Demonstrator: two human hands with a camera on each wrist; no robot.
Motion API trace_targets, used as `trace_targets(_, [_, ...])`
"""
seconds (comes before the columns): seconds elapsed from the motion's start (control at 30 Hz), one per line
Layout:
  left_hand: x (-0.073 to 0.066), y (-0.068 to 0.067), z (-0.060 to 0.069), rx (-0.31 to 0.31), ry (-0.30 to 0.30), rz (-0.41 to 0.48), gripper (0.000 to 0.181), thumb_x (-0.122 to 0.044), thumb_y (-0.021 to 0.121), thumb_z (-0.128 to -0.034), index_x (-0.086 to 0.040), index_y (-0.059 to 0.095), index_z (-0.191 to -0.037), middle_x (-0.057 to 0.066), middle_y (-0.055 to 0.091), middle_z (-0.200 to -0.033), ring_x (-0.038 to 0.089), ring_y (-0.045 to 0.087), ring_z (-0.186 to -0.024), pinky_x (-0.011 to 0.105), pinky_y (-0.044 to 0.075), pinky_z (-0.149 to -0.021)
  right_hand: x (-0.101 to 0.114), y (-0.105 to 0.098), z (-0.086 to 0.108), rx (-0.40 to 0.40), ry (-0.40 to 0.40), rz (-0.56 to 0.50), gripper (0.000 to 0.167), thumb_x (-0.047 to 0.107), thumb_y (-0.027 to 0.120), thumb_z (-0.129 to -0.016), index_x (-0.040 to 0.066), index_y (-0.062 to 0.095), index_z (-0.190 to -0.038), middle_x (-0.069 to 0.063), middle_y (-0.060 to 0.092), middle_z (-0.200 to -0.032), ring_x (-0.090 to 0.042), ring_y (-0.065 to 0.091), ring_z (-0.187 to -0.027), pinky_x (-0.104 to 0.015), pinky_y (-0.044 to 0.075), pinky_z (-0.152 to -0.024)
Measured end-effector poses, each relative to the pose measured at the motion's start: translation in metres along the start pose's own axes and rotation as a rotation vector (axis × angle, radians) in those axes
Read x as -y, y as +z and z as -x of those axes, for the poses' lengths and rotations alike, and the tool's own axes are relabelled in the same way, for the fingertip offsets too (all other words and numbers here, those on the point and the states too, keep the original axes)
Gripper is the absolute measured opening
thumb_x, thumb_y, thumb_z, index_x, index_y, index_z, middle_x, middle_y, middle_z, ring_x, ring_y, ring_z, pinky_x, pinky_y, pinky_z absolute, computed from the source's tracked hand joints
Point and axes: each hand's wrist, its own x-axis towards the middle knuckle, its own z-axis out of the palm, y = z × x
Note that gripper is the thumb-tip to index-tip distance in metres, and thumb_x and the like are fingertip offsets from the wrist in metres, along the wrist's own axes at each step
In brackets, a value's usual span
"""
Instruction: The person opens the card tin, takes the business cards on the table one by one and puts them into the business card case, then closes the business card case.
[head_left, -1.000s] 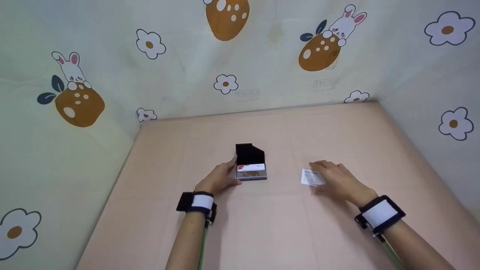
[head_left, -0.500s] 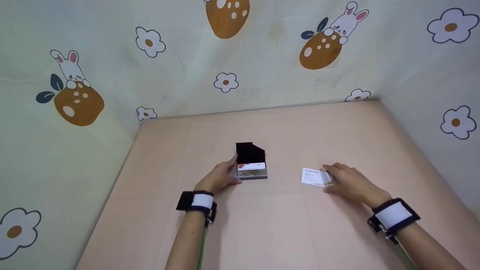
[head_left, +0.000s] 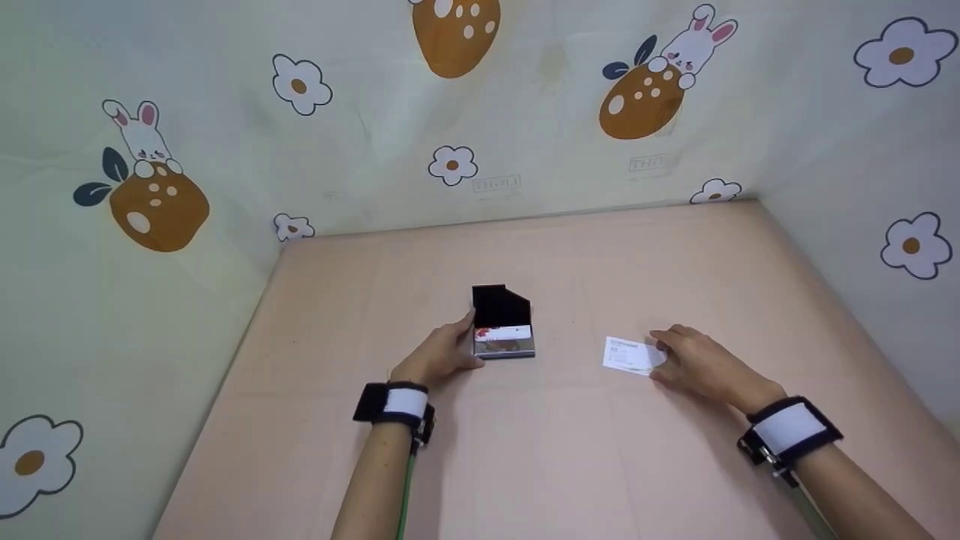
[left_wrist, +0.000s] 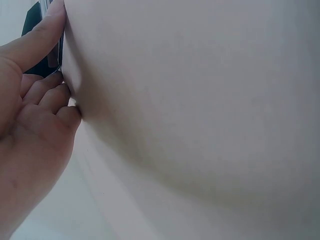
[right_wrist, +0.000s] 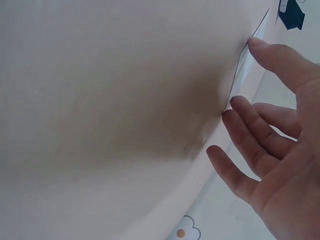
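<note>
My left hand (head_left: pixel 439 354) grips the left side of an open business card case (head_left: pixel 504 346), thumb at its near edge and fingers at its left side. The dark lid (head_left: pixel 501 306) is raised towards the back, and printed cards (head_left: pixel 502 333) show inside. Over on the right, a white printed business card (head_left: pixel 628 355) lies at table level. My right hand (head_left: pixel 701 367) holds its right end by the edges, between thumb and fingertips. In the right wrist view the white card (right_wrist: pixel 244 67) has a stepped outline; whether several are stacked I cannot tell.
Pink cloth covers the table (head_left: pixel 480 450). A pale sheet (head_left: pixel 360 150) printed with rabbits and flowers encloses its back and sides. Each wrist wears a strapped camera with a green cable, such as the right wrist strap (head_left: pixel 791 429).
My right hand has shifted right along the white card, uncovering more of its print, while the card's left edge stays nearly in place. The left hand and the case have hardly moved.
</note>
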Motion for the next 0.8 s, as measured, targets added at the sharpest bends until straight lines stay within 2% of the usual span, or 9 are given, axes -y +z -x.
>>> trace_targets(0.5, [0.0017, 0.0009, -0.0008, -0.001, -0.002, 0.008, 0.092, -0.02, 0.077, -0.088, -0.019, 0.02, -0.16, 0.012, 0.029, -0.164, 0.03, 0.026, -0.153, 0.045, 0.022, -0.127, 0.0006, 0.0031, 0.0015, -0.03, 0.023, 0.004, 0.058, 0.015, 0.08, -0.079, -0.012, 0.061, -0.126, -0.018, 0.067, -0.108, -0.02, 0.059, -0.087, -0.041, 0.056, -0.081])
trace_targets(0.8, [0.0, -0.0003, -0.0006, 0.004, -0.02, 0.008, 0.094, -0.02, 0.078, -0.0868, -0.019, 0.02, -0.16, 0.013, 0.03, -0.163, 0.032, 0.027, -0.153, 0.046, 0.023, -0.127, 0.0055, 0.004, -0.0023, -0.09, -0.018, 0.039, 0.055, 0.015, 0.08, -0.078, -0.012, 0.063, -0.122, -0.018, 0.068, -0.106, -0.025, 0.065, -0.091, -0.046, 0.058, -0.084])
